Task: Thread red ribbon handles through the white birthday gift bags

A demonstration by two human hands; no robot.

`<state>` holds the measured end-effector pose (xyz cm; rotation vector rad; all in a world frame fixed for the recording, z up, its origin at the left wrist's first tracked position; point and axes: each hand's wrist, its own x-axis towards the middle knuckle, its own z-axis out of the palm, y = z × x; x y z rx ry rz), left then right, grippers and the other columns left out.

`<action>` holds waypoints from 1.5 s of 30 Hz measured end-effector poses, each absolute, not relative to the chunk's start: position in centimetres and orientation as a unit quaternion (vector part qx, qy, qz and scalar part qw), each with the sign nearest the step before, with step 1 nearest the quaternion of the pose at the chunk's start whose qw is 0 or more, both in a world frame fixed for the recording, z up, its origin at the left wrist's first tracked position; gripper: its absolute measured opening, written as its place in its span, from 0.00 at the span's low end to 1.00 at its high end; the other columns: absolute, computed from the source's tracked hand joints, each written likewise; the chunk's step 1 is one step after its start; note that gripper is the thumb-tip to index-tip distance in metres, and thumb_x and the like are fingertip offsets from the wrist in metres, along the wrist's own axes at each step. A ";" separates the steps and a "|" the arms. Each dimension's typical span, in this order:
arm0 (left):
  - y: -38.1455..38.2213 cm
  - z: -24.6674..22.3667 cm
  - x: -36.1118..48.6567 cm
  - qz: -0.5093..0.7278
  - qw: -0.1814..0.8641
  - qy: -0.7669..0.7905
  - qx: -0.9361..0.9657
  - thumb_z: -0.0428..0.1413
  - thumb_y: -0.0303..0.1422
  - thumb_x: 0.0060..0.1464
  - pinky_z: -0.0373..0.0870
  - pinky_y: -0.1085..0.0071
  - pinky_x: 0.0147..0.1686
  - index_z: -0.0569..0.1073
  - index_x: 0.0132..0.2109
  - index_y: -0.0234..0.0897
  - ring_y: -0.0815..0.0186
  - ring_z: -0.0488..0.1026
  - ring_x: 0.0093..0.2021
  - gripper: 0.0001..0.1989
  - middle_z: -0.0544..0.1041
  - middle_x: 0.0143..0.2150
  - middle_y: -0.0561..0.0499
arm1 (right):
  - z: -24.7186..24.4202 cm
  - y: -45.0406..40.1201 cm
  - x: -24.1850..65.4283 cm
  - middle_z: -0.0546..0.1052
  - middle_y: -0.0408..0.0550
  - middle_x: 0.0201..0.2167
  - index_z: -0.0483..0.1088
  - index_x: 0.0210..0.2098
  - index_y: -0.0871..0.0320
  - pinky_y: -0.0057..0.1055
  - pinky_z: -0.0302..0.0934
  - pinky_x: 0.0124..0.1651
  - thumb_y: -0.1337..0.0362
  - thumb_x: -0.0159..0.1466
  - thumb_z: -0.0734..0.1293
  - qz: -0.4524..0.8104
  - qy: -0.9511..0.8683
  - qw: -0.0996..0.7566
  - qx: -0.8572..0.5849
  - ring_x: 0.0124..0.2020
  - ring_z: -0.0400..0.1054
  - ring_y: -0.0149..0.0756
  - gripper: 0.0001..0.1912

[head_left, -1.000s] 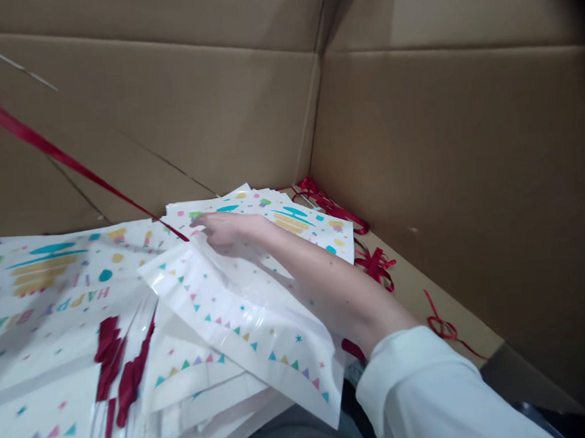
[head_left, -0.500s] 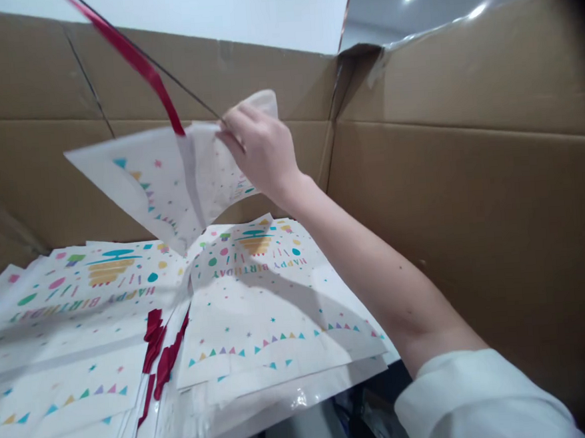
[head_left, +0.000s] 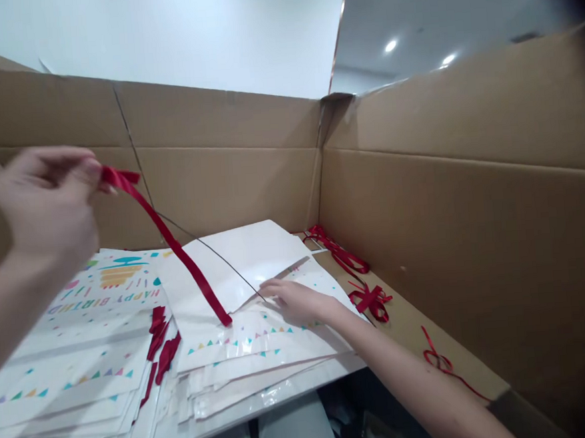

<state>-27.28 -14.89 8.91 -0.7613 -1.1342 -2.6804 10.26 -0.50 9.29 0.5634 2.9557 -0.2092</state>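
Red ribbon (head_left: 166,238) pinched in the left hand (head_left: 45,203) above HAPPY BIRTHDAY bags (head_left: 102,292).

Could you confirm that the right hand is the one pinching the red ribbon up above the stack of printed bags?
Not quite: it is the left hand, not the right, that pinches the red ribbon above the stack of printed bags. The head view shows this, with the right hand lower down, resting on a white bag.

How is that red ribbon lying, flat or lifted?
Lifted: the red ribbon slants up from a white bag to the left hand, which pinches its upper end.
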 end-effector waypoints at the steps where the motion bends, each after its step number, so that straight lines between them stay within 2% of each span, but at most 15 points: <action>1: -14.6 8.3 -26.3 -0.898 0.057 -0.359 -0.247 0.67 0.26 0.54 0.76 0.74 0.30 0.78 0.41 0.28 0.74 0.74 0.27 0.08 0.77 0.30 0.54 | 9.4 -0.8 11.1 0.77 0.54 0.56 0.73 0.56 0.55 0.32 0.67 0.48 0.74 0.68 0.60 -0.096 0.973 0.063 0.198 0.49 0.74 0.38 0.20; 5: -13.4 6.2 -21.9 -0.921 -0.047 -0.309 -0.231 0.67 0.24 0.53 0.76 0.75 0.29 0.79 0.38 0.30 0.73 0.76 0.26 0.05 0.78 0.27 0.53 | 10.1 -2.3 11.9 0.79 0.55 0.50 0.64 0.63 0.58 0.34 0.69 0.49 0.63 0.75 0.56 -0.255 0.938 0.060 0.228 0.49 0.75 0.37 0.20; 7: -13.3 6.2 -20.3 -0.931 -0.081 -0.285 -0.215 0.67 0.25 0.54 0.77 0.75 0.30 0.79 0.38 0.31 0.73 0.76 0.27 0.05 0.79 0.28 0.53 | 10.9 -3.4 11.2 0.79 0.51 0.41 0.63 0.63 0.60 0.33 0.68 0.43 0.56 0.74 0.59 -0.391 0.883 0.036 0.256 0.40 0.75 0.36 0.22; 10: -14.2 7.0 -19.2 -0.907 -0.098 -0.319 -0.256 0.67 0.29 0.56 0.77 0.74 0.32 0.79 0.41 0.33 0.72 0.77 0.28 0.06 0.79 0.30 0.54 | 13.1 -5.2 9.1 0.71 0.40 0.29 0.65 0.59 0.58 0.26 0.56 0.27 0.52 0.71 0.65 -0.475 0.829 -0.047 0.292 0.24 0.63 0.28 0.23; 12: -15.2 7.4 -18.9 -0.872 -0.083 -0.364 -0.316 0.66 0.32 0.58 0.77 0.73 0.31 0.79 0.44 0.35 0.72 0.77 0.28 0.08 0.79 0.31 0.55 | 15.0 -6.4 6.9 0.68 0.38 0.27 0.67 0.58 0.56 0.25 0.48 0.23 0.52 0.70 0.66 -0.462 0.834 -0.102 0.285 0.23 0.56 0.26 0.21; 17: -16.7 7.6 -17.4 -0.797 -0.047 -0.427 -0.425 0.63 0.35 0.59 0.75 0.72 0.32 0.78 0.42 0.39 0.70 0.76 0.29 0.06 0.78 0.30 0.54 | 17.7 -9.3 0.7 0.70 0.38 0.26 0.70 0.56 0.54 0.25 0.48 0.23 0.53 0.69 0.67 -0.438 0.850 -0.148 0.251 0.22 0.54 0.27 0.20; 20: -17.3 7.2 -16.6 -0.756 -0.053 -0.456 -0.467 0.62 0.37 0.59 0.75 0.70 0.36 0.77 0.39 0.39 0.67 0.77 0.32 0.06 0.79 0.33 0.53 | 17.4 -10.0 -1.0 0.70 0.38 0.26 0.75 0.46 0.56 0.25 0.48 0.22 0.57 0.69 0.67 -0.438 0.859 -0.136 0.226 0.22 0.55 0.25 0.11; 22: -17.4 6.3 -16.6 -0.750 -0.071 -0.447 -0.482 0.63 0.41 0.59 0.76 0.69 0.41 0.76 0.42 0.40 0.65 0.78 0.37 0.10 0.80 0.37 0.51 | 17.2 -10.1 -0.6 0.71 0.39 0.26 0.76 0.38 0.58 0.25 0.49 0.23 0.59 0.68 0.68 -0.428 0.868 -0.138 0.209 0.23 0.57 0.25 0.09; 25: -16.8 3.2 -17.1 -0.694 -0.162 -0.441 -0.546 0.54 0.49 0.65 0.76 0.65 0.49 0.74 0.52 0.42 0.60 0.78 0.47 0.18 0.80 0.46 0.47 | 18.6 -10.4 1.9 0.72 0.40 0.26 0.76 0.35 0.57 0.25 0.49 0.22 0.58 0.67 0.70 -0.394 0.878 -0.165 0.217 0.23 0.58 0.25 0.09; 27: -15.7 -0.3 -17.3 -0.575 -0.243 -0.478 -0.618 0.47 0.51 0.68 0.74 0.62 0.54 0.74 0.55 0.43 0.57 0.77 0.53 0.22 0.79 0.54 0.46 | 20.7 -11.2 4.6 0.70 0.39 0.24 0.77 0.36 0.56 0.26 0.45 0.20 0.55 0.66 0.71 -0.368 0.874 -0.191 0.254 0.19 0.53 0.24 0.10; 29: -14.3 -4.1 -17.1 -0.447 -0.290 -0.525 -0.664 0.48 0.52 0.66 0.72 0.58 0.58 0.74 0.58 0.43 0.53 0.75 0.58 0.25 0.77 0.60 0.44 | 23.0 -12.4 7.6 0.67 0.38 0.21 0.78 0.39 0.53 0.27 0.40 0.17 0.52 0.65 0.72 -0.354 0.854 -0.221 0.311 0.16 0.47 0.24 0.11; 34: -11.2 -10.1 -14.7 -0.375 -0.323 -0.515 -0.699 0.44 0.51 0.69 0.63 0.57 0.67 0.71 0.64 0.43 0.53 0.67 0.67 0.27 0.71 0.67 0.45 | 26.4 -15.2 14.6 0.69 0.44 0.21 0.74 0.28 0.48 0.29 0.42 0.17 0.48 0.56 0.78 -0.297 0.785 -0.365 0.404 0.17 0.55 0.30 0.14; 38: -9.6 -9.1 -12.2 -0.377 -0.306 -0.467 -0.739 0.43 0.49 0.70 0.59 0.55 0.70 0.70 0.66 0.49 0.53 0.63 0.70 0.25 0.68 0.70 0.48 | 26.6 -15.6 18.7 0.69 0.47 0.21 0.75 0.25 0.47 0.29 0.45 0.15 0.46 0.50 0.80 -0.258 0.769 -0.386 0.439 0.16 0.59 0.32 0.16; 42: -8.0 -6.1 -9.6 -0.358 -0.306 -0.397 -0.787 0.44 0.44 0.70 0.61 0.57 0.69 0.69 0.67 0.51 0.54 0.62 0.70 0.23 0.66 0.71 0.49 | 26.2 -15.3 20.6 0.71 0.48 0.22 0.78 0.30 0.47 0.29 0.44 0.16 0.47 0.56 0.78 -0.231 0.759 -0.353 0.497 0.16 0.57 0.32 0.13; 45: -6.3 -4.1 -8.0 -0.360 -0.301 -0.354 -0.809 0.46 0.43 0.69 0.62 0.58 0.66 0.72 0.64 0.49 0.54 0.63 0.67 0.21 0.69 0.67 0.48 | 24.5 -14.5 19.9 0.72 0.48 0.23 0.79 0.32 0.51 0.30 0.52 0.21 0.48 0.62 0.74 -0.223 0.770 -0.288 0.525 0.21 0.61 0.34 0.13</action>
